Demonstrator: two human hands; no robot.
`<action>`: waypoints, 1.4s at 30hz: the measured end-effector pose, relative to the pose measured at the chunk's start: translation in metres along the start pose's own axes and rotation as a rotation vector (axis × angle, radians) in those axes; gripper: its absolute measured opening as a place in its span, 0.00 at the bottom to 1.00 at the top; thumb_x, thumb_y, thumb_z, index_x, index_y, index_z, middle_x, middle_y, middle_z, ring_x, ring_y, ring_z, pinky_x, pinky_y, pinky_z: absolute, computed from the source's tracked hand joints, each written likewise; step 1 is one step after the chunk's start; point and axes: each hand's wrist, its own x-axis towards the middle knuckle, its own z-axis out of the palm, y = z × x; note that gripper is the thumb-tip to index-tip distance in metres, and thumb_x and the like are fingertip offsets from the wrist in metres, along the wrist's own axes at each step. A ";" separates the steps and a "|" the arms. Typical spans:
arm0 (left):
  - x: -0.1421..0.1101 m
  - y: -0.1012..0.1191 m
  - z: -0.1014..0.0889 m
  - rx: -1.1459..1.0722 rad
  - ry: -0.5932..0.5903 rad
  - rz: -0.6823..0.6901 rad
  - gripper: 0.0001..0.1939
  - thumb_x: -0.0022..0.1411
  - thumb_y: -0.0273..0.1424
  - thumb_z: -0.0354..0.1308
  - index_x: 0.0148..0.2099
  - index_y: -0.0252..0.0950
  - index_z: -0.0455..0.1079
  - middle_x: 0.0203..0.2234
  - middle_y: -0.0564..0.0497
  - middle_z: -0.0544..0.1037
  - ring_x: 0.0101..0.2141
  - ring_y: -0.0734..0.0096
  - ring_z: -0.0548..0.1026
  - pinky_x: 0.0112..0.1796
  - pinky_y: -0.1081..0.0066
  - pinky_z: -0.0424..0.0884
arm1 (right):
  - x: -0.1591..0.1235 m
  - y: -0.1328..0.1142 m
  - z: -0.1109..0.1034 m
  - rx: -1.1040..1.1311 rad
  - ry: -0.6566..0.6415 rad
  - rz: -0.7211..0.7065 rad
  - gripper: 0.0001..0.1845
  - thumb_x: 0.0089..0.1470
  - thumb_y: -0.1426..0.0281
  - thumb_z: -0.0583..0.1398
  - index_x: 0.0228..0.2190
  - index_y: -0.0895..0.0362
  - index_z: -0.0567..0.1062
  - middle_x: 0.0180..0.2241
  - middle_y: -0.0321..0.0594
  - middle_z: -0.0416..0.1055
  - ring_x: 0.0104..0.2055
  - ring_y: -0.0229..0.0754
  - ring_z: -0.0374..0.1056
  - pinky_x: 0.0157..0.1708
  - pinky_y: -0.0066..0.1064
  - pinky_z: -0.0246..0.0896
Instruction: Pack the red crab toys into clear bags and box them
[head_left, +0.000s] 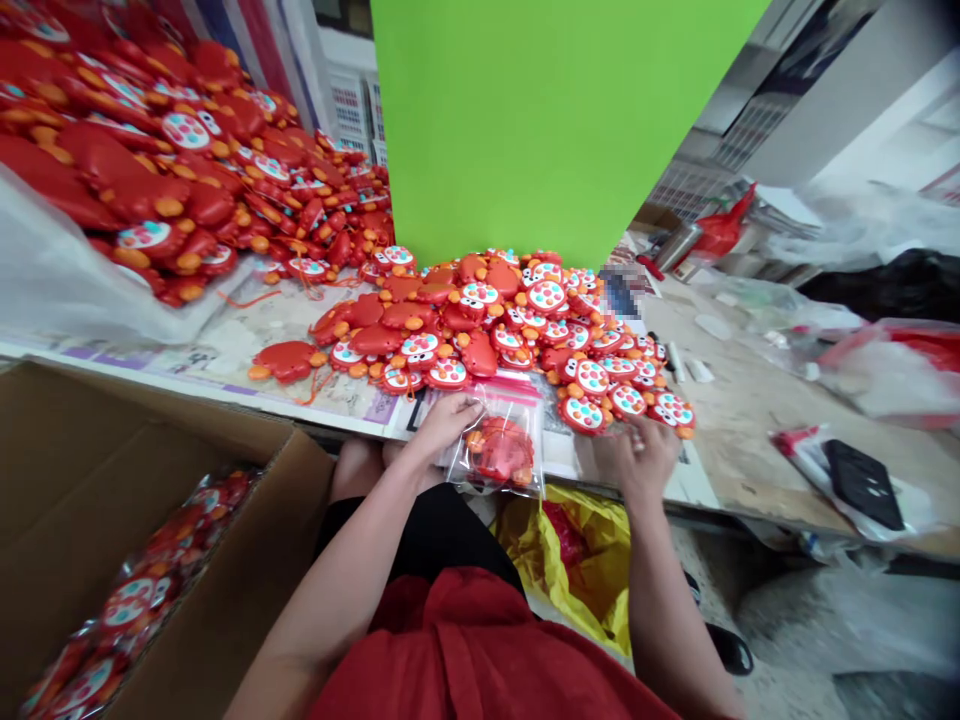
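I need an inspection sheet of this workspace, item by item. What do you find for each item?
surface: worn, stained worktable.
job's things: clear zip bag holding a red crab-shaped toy; heap of red crab-shaped toys.
clutter: cardboard box of bagged toys; yellow plastic bag below the table edge.
grippers: left hand on the bag; right hand at the heap's edge.
cables: nothing seen.
surroundings: green board; white plastic crates.
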 end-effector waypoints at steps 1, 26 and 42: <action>-0.002 0.001 -0.001 -0.017 -0.011 -0.013 0.16 0.55 0.42 0.65 0.36 0.33 0.71 0.33 0.49 0.78 0.36 0.67 0.76 0.36 0.71 0.71 | 0.000 -0.020 0.008 0.100 -0.130 0.005 0.17 0.55 0.62 0.56 0.37 0.59 0.80 0.35 0.48 0.73 0.40 0.50 0.67 0.43 0.44 0.64; -0.012 0.008 0.001 -0.206 0.030 -0.117 0.10 0.55 0.33 0.64 0.36 0.34 0.68 0.31 0.50 0.79 0.31 0.71 0.79 0.29 0.77 0.72 | -0.019 -0.075 0.049 0.973 -0.581 0.469 0.12 0.47 0.61 0.64 0.29 0.54 0.69 0.23 0.32 0.69 0.25 0.37 0.64 0.28 0.30 0.59; -0.160 0.150 -0.076 0.940 1.337 0.743 0.25 0.60 0.25 0.54 0.61 0.34 0.66 0.53 0.43 0.76 0.55 0.60 0.74 0.56 0.55 0.69 | -0.009 -0.006 0.060 -0.143 -0.197 0.017 0.31 0.52 0.54 0.61 0.50 0.64 0.71 0.47 0.59 0.70 0.52 0.61 0.62 0.53 0.53 0.56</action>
